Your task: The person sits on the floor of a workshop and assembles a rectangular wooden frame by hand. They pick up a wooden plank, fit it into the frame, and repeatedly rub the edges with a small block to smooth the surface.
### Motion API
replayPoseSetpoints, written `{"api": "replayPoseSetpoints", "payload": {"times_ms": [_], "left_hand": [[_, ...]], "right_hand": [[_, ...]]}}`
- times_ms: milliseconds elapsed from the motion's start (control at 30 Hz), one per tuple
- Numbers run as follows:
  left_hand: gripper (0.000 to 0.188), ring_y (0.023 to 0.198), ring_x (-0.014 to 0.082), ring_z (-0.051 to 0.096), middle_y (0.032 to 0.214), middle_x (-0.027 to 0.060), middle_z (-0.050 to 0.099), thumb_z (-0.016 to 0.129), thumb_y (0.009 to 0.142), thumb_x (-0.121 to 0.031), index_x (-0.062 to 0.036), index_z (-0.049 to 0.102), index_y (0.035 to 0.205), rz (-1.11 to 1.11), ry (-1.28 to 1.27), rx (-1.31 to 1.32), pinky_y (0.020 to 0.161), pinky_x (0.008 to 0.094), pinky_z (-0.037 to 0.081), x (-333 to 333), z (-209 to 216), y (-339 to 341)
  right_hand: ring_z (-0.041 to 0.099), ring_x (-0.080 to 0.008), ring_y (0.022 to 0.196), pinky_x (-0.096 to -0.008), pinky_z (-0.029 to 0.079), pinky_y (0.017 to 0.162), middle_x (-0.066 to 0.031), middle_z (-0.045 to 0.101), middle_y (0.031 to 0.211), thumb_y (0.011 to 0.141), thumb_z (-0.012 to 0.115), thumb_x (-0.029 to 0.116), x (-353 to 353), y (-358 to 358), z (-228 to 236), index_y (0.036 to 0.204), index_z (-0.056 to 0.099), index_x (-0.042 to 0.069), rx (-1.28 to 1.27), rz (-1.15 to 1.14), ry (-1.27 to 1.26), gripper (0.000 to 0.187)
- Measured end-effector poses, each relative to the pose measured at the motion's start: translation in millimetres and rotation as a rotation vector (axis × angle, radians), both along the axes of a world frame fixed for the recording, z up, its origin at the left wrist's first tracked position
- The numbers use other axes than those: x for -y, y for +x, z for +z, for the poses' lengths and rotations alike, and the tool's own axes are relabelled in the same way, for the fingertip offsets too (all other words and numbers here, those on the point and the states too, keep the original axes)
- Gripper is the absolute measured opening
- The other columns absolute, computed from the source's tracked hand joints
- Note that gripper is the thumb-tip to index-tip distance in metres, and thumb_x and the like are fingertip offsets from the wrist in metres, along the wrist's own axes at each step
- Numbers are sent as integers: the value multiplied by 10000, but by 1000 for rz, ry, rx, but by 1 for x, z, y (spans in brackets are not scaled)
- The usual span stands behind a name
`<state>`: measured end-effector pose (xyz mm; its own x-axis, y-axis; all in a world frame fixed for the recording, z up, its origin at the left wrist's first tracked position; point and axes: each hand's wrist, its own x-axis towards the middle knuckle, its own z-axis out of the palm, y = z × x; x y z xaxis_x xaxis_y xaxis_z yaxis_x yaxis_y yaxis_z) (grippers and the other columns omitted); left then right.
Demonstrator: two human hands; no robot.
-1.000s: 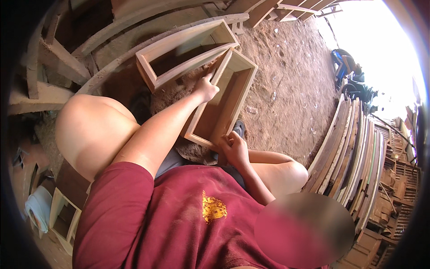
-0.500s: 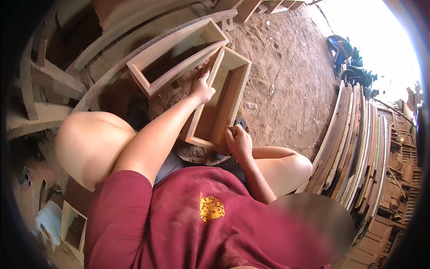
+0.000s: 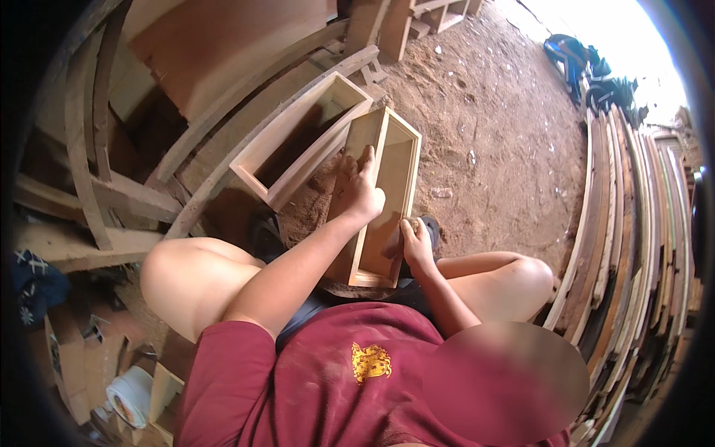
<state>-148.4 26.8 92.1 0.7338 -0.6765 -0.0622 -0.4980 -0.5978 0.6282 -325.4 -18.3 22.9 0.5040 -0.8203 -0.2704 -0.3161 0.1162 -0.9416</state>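
Between my bent legs stands an open wooden box (image 3: 364, 257), long and narrow like a drawer, tilted so that its outer left side faces up. My left hand (image 3: 363, 191) grips its left wall, fingers along the outer face and thumb toward the rim. Lower down, my right hand (image 3: 417, 240) is closed on the right rim, its thumb on the edge and its other fingers partly hidden. Just left of it rests a second open wooden box (image 3: 272, 195) of similar shape, touched by neither hand.
Curved-looking wooden beams (image 3: 212, 197) run along the left. A stack of long boards (image 3: 622, 246) lies on the right. More wooden frames (image 3: 398, 33) stand at the far side. Sandy ground (image 3: 484, 141) stretches ahead. A white bucket (image 3: 130, 395) sits at lower left.
The held box has tipped, showing more of its outer left side. My left hand lies further over that side, and my right hand has moved up along the right rim. The view has shifted.
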Motion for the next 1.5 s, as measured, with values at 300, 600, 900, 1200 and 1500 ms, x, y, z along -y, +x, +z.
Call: {"api": "replayPoseSetpoints", "payload": {"times_ms": [300, 600, 900, 1200, 1500], "left_hand": [[905, 1476, 387, 104, 1557, 282, 164, 457, 723, 45, -81, 98, 1544, -58, -90, -126, 1212, 430, 112, 14, -25, 3], [898, 1467, 385, 145, 1571, 277, 116, 440, 753, 51, -136, 80, 1554, -7, -17, -175, 1180, 433, 222, 21, -13, -9], [889, 1469, 398, 137, 1592, 201, 134, 472, 762, 11, -157, 107, 1555, 19, 46, -127, 1189, 505, 163, 16, -14, -1], [858, 1473, 434, 85, 1613, 170, 92, 523, 825, -107, -246, 100, 1558, -3, 134, -172, 1148, 613, 161, 7, 2, 6], [844, 1476, 432, 62, 1617, 166, 62, 501, 835, -93, -235, 86, 1557, -7, 109, -212, 1146, 597, 208, 5, 5, 7]], "right_hand": [[532, -112, 703, -312, 447, 606, -52, 589, 798, 974, 571, 220, 49, -20, 25, 966, 537, 9, 229, -254, 92, 214], [615, -448, 883, -481, 466, 762, -280, 626, 901, 934, 599, 282, -11, -42, 5, 963, 524, -26, -333, 75, -277, 318], [587, -419, 741, -463, 462, 689, -243, 596, 791, 920, 617, 246, -19, -26, 30, 900, 507, -1, -513, 119, -437, 271], [633, -439, 891, -502, 479, 776, -252, 653, 916, 934, 593, 279, -7, -19, 30, 1078, 492, 51, -470, 133, -356, 288], [554, -132, 712, -266, 481, 635, -58, 594, 839, 970, 570, 266, 14, -36, -2, 1236, 491, 5, -291, 119, -205, 381]]}}
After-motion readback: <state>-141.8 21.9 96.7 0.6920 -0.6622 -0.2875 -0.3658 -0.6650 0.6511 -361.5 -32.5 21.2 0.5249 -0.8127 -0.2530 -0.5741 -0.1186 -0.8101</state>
